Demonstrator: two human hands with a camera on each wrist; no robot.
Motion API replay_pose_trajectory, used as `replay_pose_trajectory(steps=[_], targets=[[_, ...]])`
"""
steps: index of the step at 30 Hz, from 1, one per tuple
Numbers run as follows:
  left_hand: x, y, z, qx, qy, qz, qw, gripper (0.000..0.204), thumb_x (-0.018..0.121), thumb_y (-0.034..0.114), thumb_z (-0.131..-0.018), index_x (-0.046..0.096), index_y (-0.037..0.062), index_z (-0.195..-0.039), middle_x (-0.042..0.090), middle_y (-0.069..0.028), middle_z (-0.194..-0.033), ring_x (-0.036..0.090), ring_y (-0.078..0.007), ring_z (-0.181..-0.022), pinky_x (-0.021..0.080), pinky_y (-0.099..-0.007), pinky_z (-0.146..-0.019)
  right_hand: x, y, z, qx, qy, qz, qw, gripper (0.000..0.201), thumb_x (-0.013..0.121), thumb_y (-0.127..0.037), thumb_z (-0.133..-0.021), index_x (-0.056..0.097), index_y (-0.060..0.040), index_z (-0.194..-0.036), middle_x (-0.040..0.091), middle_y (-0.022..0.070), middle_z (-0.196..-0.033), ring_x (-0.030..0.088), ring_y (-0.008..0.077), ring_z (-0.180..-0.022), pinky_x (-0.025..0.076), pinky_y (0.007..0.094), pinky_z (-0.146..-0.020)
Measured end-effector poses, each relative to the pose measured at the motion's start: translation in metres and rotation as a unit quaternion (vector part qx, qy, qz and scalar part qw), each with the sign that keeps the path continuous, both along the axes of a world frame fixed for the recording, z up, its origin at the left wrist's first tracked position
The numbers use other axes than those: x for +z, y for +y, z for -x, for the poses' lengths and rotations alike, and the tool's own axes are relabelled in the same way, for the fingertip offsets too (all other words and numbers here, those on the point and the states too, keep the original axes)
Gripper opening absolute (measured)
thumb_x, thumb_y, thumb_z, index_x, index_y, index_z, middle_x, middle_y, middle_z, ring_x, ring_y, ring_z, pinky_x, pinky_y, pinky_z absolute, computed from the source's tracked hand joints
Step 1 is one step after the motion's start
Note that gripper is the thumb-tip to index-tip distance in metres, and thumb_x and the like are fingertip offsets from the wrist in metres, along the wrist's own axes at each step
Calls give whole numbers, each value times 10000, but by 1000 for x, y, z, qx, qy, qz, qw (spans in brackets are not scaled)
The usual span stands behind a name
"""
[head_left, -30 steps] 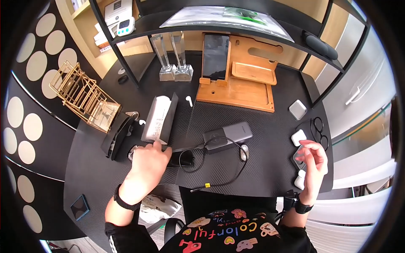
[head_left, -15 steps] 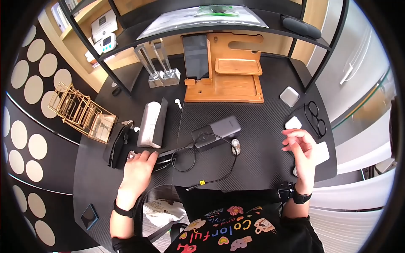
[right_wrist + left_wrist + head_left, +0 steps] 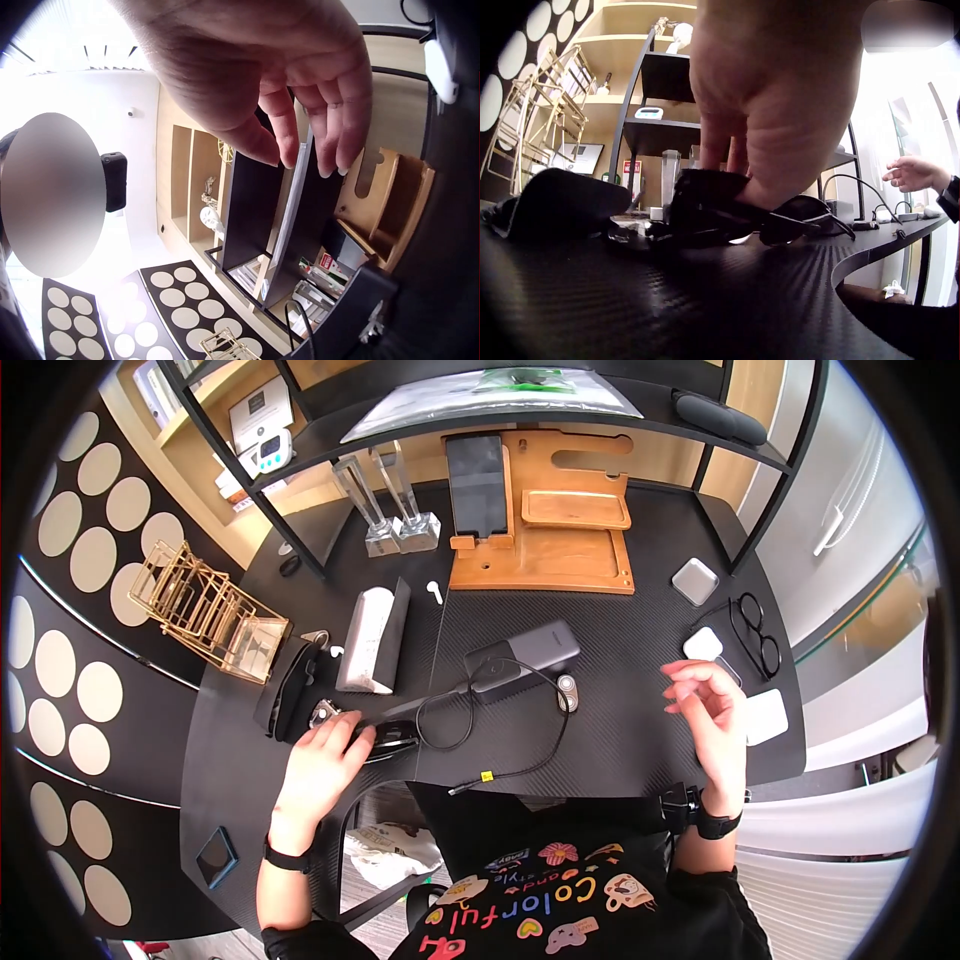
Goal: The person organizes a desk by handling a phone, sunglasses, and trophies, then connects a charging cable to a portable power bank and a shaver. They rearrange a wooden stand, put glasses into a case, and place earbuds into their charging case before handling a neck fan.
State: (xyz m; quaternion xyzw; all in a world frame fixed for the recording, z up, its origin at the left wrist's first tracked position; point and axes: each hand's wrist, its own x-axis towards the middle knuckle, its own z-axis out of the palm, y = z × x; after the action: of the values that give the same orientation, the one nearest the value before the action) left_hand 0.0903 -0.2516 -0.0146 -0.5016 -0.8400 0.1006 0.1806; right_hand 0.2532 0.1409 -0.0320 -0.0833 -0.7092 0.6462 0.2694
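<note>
My left hand (image 3: 320,765) is low over the desk's near left part, fingers pointing down. In the left wrist view, its thumb and fingers grip a black folded piece (image 3: 705,196); just what this piece is I cannot tell. Dark-lensed glasses (image 3: 393,737) lie against the hand's right side, their lens (image 3: 804,216) low beside the thumb. A small metallic item (image 3: 323,712) sits beyond the fingertips. My right hand (image 3: 712,725) hovers above the desk's right side with loosely bent fingers, holding nothing, between a small white case (image 3: 703,644) and a white square (image 3: 767,717).
Mid-desk lie a power bank (image 3: 525,658) with a looped cable and a grey oval item (image 3: 567,694). Left are an open grey case (image 3: 373,640), a black pouch (image 3: 288,688) and a gold rack (image 3: 215,615). Behind stands a wooden stand (image 3: 570,540); right lie round glasses (image 3: 755,635).
My left hand has drawn back toward the desk's near edge, and more of the dark-lensed glasses shows. The right hand stays raised; the white square beside it has come into sight. The head view has shifted.
</note>
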Motion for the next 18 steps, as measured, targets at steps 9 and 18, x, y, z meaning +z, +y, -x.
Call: replay_pose_trajectory(steps=[9,18], targets=[[36,-23,-14,58,-49,-167,983,116,626,-4,-639,546,19,-720,626,-92,-867,632,-267,-786,525,-357,-686,1,-8,4,24,-2,-1,1000,144,572,56,-850,621,-10,-969,612,90,-1053,595,92,-838,500,210,-693],[55,56,-6,23,-68,-367,927,138,615,-50,-728,509,1,-801,660,-142,-977,637,-310,-813,506,-362,-716,50,-55,50,212,12,-182,960,495,700,-73,-799,513,-57,-1257,590,92,-1065,620,137,-833,528,252,-660]])
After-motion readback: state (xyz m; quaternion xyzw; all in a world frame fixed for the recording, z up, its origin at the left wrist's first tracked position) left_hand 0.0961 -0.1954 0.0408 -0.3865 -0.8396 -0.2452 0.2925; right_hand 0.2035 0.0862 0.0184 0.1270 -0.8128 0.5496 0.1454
